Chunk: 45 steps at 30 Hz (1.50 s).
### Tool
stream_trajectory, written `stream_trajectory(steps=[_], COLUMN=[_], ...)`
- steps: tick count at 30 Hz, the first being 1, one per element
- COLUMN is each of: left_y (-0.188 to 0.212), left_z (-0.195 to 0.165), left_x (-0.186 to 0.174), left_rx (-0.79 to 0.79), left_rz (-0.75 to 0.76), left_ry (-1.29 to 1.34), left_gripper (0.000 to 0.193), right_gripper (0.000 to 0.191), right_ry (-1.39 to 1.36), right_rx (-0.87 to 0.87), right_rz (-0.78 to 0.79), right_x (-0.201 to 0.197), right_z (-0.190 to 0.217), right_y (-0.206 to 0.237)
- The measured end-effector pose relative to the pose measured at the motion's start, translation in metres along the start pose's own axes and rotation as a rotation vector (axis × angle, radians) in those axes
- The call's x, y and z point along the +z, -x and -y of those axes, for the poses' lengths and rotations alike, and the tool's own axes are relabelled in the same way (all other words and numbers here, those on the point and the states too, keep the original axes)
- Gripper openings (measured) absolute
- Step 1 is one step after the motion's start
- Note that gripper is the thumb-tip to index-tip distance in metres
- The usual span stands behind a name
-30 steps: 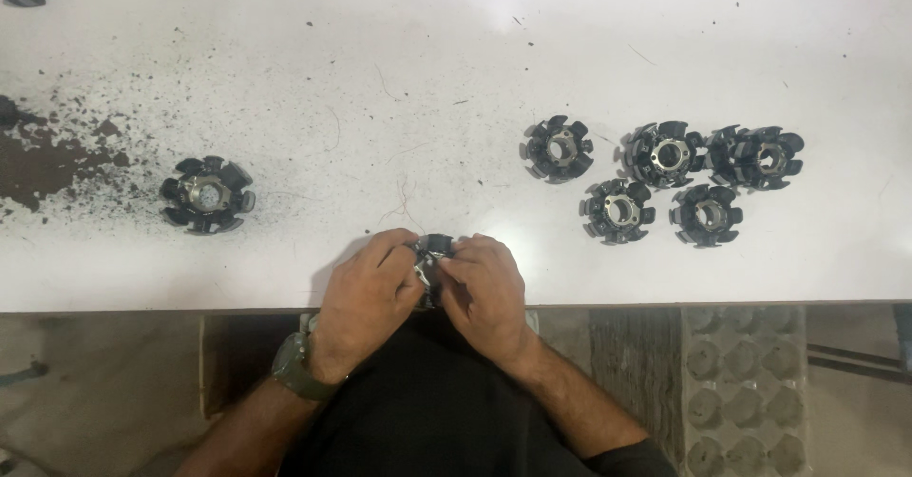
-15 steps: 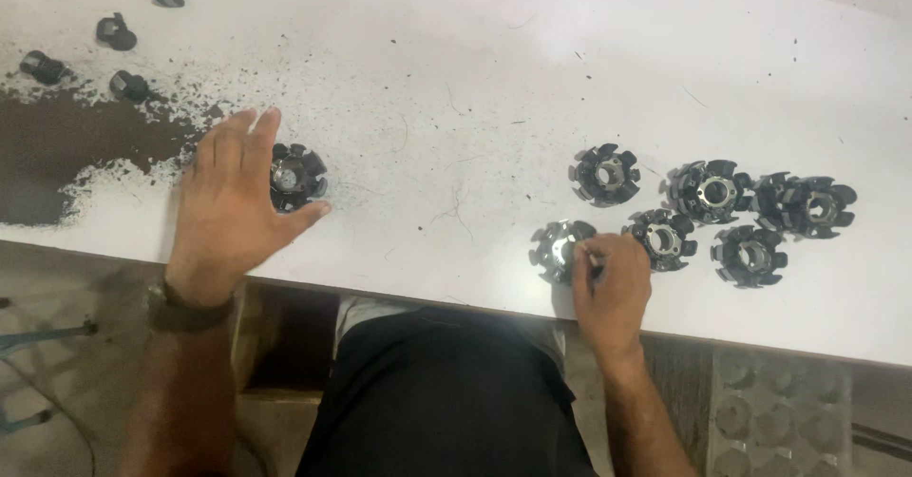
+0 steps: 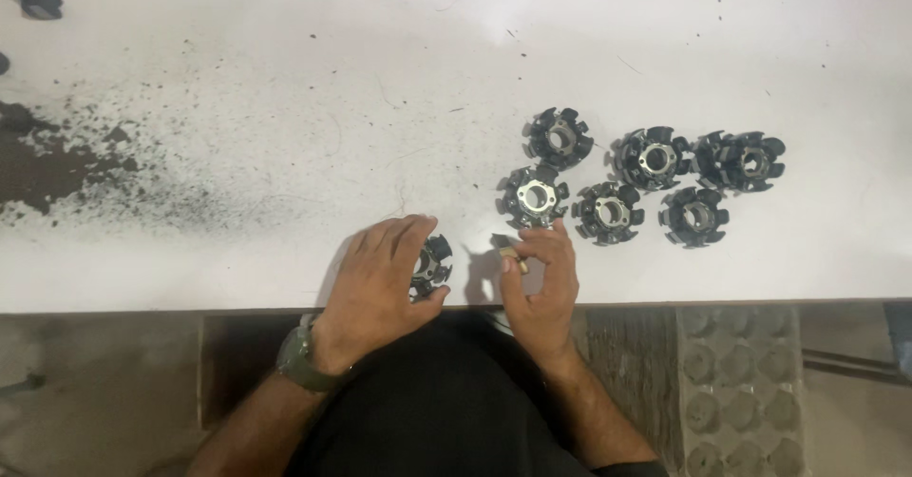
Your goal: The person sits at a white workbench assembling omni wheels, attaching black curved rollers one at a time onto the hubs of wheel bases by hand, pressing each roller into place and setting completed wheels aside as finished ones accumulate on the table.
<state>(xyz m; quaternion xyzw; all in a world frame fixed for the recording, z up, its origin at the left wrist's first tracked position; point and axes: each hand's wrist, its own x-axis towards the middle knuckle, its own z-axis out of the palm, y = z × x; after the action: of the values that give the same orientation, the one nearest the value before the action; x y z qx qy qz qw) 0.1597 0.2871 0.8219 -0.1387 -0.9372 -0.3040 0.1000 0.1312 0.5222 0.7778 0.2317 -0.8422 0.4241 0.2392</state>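
My left hand [image 3: 378, 282] lies over a black toothed round part [image 3: 433, 264] near the table's front edge, fingers curled on it. My right hand [image 3: 542, 282] is just to its right, pinching a small tan-and-dark piece [image 3: 508, 250] between thumb and fingertips. Just beyond my right hand lies a toothed part with a pale metal centre [image 3: 533, 195], at the left end of a cluster of several similar black parts [image 3: 653, 159].
The white table [image 3: 285, 106] has a dark smear of grit and dust [image 3: 47, 168] at the left. A small dark piece [image 3: 38, 0] lies at the far left corner. Below the table's front edge at the right sits a grey moulded tray [image 3: 736, 382].
My left hand has dragged a toothed part from the left side to the front centre. My right hand left a part at the cluster and now holds a small piece.
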Motion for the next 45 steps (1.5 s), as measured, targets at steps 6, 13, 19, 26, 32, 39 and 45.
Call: stream_trajectory(steps=[6,13,19,26,32,39,45], left_y=[-0.003,-0.017,-0.010,-0.010,-0.009,-0.010,-0.006], left_z=[0.008,-0.037,-0.052,-0.043,-0.037,-0.034,-0.043], left_x=[-0.028,-0.072,-0.104,-0.103,-0.099,-0.106,-0.123], left_rx=[0.221,-0.035,-0.036,-0.023,-0.015,-0.025,0.060], left_rz=[-0.063,0.038,-0.102,-0.139,-0.154,-0.118,-0.108], left_ry=[0.044,0.009,0.101,0.117,0.142,0.191,0.140], left_gripper=[0.043,0.023,0.018,0.023,0.017,0.016,0.030], right_gripper=[0.023,0.025,0.026,0.027,0.026,0.027,0.027], right_ry=[-0.119,-0.067,0.034,0.048,0.047,0.050,0.034], right_rx=[-0.006,-0.041,-0.110,-0.138,-0.120,-0.137,-0.134], right_rz=[0.063,0.182,0.163,0.164,0.157,0.173,0.162], right_x=[0.010,-0.016,-0.028,-0.021,-0.017,-0.019,-0.025], right_z=[0.039,0.101,0.137,0.136,0.136,0.138,0.148], right_y=[-0.008,-0.049,-0.068,-0.071,-0.070,-0.072,-0.073])
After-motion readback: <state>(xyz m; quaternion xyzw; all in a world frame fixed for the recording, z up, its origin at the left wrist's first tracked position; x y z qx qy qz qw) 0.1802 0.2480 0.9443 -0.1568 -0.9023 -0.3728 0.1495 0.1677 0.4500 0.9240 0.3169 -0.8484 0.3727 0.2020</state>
